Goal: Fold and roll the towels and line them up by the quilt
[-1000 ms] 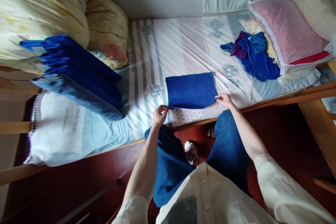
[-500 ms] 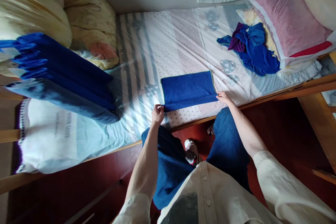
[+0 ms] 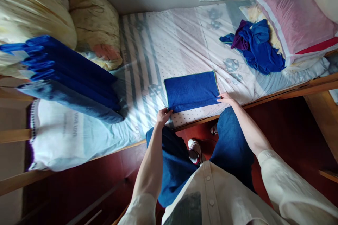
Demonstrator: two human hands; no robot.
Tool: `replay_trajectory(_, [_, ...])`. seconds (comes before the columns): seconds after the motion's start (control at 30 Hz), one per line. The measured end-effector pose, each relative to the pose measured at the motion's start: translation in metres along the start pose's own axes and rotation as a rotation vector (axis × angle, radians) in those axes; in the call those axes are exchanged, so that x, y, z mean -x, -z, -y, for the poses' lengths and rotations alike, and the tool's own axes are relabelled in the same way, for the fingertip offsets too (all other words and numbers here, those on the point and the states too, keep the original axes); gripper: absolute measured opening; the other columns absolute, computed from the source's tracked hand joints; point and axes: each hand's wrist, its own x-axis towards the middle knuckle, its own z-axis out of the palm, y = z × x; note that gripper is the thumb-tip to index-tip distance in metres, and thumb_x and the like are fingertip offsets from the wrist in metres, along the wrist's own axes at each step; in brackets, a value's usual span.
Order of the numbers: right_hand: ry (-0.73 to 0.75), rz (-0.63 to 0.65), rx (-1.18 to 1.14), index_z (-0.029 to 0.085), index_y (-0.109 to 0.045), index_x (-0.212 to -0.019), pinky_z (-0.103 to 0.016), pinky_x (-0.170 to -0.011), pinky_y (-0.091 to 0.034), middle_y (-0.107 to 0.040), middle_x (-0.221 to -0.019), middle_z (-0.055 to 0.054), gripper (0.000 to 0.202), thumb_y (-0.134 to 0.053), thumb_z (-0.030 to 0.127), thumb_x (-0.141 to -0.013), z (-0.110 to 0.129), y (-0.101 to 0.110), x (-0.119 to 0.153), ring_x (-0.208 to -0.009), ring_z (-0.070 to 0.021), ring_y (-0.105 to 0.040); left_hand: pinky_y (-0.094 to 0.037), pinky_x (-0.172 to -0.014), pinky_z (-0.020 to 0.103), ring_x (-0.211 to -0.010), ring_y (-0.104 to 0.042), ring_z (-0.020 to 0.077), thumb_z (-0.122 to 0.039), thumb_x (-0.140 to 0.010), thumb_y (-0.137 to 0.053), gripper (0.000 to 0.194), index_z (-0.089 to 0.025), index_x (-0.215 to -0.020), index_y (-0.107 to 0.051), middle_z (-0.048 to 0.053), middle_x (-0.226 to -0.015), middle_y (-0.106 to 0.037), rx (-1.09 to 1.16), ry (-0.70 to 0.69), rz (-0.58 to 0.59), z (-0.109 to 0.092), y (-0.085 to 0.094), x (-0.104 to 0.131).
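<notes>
A blue towel (image 3: 192,89) with a thin green edge lies folded into a rectangle near the front edge of the bed. At its near left corner, my left hand (image 3: 164,115) is closed, pinching the cloth between thumb and fingers. My right hand (image 3: 227,99) holds the near right corner with its fingertips, thumb and forefinger close together. A narrow crease runs along the towel's near side between both hands. The far side rests flat on the patterned sheet (image 3: 182,38).
To the left stands a row of folded blue cloths (image 3: 76,74) beside a grey-blue one (image 3: 79,102). A crumpled heap of blue and purple cloths (image 3: 260,47) lies at the right, by a pink pillow (image 3: 295,17). Yellowish bundles (image 3: 95,24) fill the back left corner.
The near strip of the towel, raised a little before, now lies flatter along the front edge. Both hands stay at the near corners. The view has shifted slightly.
</notes>
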Motion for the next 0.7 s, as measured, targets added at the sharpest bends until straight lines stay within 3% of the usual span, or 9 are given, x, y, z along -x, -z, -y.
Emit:
replay_trajectory(0.23, [0.039,-0.017,0.174,0.020,-0.082,-0.103,-0.031,-0.094,-0.058,-0.079,-0.104,-0.005,0.050,-0.100,0.031,-0.058,0.005,-0.003,0.004,-0.102,-0.0252,-0.073,-0.052,-0.071,0.027,-0.080,-0.068,0.0211,-0.053,-0.081,-0.064,0.042,-0.015,-0.096,-0.076,0.006,-0.077,-0.074,0.092,0.011,-0.086,-0.009,-0.004,0.005])
replay_trajectory(0.4, [0.049,-0.044,0.189,0.021,-0.081,-0.096,-0.033,-0.100,-0.055,-0.078,-0.107,-0.007,0.041,-0.099,0.034,-0.062,0.013,-0.003,0.009,-0.111,-0.0283,-0.071,-0.052,-0.073,0.029,-0.086,-0.071,0.0237,-0.047,-0.082,-0.062,0.037,-0.017,-0.101,-0.076,0.006,-0.080,-0.075,0.006,0.067,-0.116,-0.010,-0.003,0.009])
replay_trajectory(0.57, [0.134,-0.079,0.021,0.018,-0.076,-0.101,-0.029,-0.080,-0.058,-0.076,-0.088,-0.004,0.040,-0.090,0.044,-0.074,0.023,0.006,0.015,-0.086,-0.0216,-0.072,-0.053,-0.078,0.033,-0.091,-0.073,0.0267,-0.041,-0.086,-0.057,0.033,-0.019,-0.101,-0.076,0.008,-0.085,-0.077,-0.103,0.045,-0.114,-0.014,0.001,0.015])
replay_trajectory(0.7, [0.047,-0.020,0.034,0.015,-0.072,-0.096,-0.022,-0.064,-0.053,-0.072,-0.076,-0.001,0.032,-0.083,0.042,-0.082,0.026,0.010,0.023,-0.068,-0.0149,-0.065,-0.053,-0.076,0.033,-0.087,-0.074,0.0256,-0.039,-0.090,-0.052,0.033,-0.020,-0.103,-0.076,0.007,-0.083,-0.076,-0.182,-0.007,-0.064,-0.019,0.002,0.023])
